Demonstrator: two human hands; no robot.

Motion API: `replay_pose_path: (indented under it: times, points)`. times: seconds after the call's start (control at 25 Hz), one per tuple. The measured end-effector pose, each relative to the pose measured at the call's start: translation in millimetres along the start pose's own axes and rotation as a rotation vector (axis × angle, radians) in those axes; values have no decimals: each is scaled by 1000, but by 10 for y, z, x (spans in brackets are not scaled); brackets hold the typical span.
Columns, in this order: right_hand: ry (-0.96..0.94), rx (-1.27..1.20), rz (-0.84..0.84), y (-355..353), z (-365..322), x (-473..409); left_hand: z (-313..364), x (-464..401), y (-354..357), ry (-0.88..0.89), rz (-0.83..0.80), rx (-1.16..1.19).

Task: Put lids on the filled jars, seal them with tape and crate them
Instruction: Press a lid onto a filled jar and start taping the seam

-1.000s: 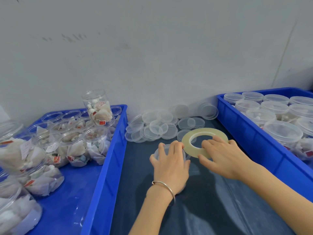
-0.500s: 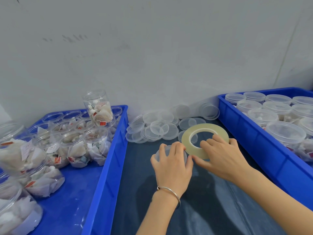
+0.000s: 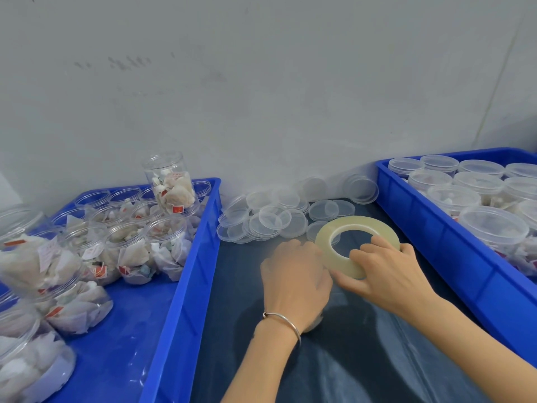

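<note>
**Soft, even light — blur at the left edge**

Diffuse light fell from overhead, flat and cool. The dark table cover (image 3: 363, 359) carried pale sheen and a faint shadow under the forearms. The left blue crate (image 3: 180, 286) bowed with wide-angle distortion — its nearest filled jars (image 3: 35, 257) smeared and soft.

Head-worn view, forward-down, close over hands (image 3: 343, 274)

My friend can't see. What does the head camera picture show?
Two hands work on a dark table: the left hand covers a jar, and the right hand holds a tape roll. Loose clear lids lie behind, with a blue crate of jars on each side.
</note>
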State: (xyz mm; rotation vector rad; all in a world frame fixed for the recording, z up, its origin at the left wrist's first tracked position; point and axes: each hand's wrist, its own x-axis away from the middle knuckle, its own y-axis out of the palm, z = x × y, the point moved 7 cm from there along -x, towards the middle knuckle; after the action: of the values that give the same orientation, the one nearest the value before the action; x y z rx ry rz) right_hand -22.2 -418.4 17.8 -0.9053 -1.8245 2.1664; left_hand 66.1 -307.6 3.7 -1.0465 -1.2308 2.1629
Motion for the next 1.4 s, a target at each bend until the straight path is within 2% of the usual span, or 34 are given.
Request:
replay_pose_path:
  times: [0.12, 0.28, 0.6, 0.68, 0.76, 0.8, 0.84, 0.88, 0.96, 1.04, 1.16, 1.24, 1.32, 1.4]
  points:
    - [20, -44, -33, 7, -24, 7, -18, -47, -15, -19, 13, 20]
    - [92, 27, -28, -53, -22, 27, 4, -202, 29, -19, -19, 94]
    - [279, -106, -21, -234, -48, 330, 60, -336, 66, 166, -1, 174]
    - [280, -265, -31, -305, -90, 450, -40, -439, 34, 66, 1, 208]
    - [175, -457, 127, -485, -205, 690, -292, -660, -17, -182, -46, 277]
    - [121, -408, 247, -542, -202, 820, -315, -731, 13, -228, -99, 285]
    - [77, -351, 252, -501, -169, 863, -263, -739, 27, -207, -122, 248]
    - [78, -318, 182, -364, -86, 831, -177, -707, 49, -176, -117, 220]
    - [230, -284, -98, 46, 117, 681, -39, -605, 63, -125, -34, 222]
    - [262, -244, -214, 310, 195, 513, -44, -528, 90, -57, -17, 225]
    - [167, -209, -299, 589, 96, 307, -88, -525, 117, 4, -166, 138]
    - [131, -209, -385, 763, 55, 242, -118, -473, 139, -49, -232, 55]
    - [107, -230, -388, 804, 22, 229, -112, -399, 112, -137, -228, 22]
    - [61, -270, -295, 752, -1, 220, -62, -341, 51, -164, -158, 45]
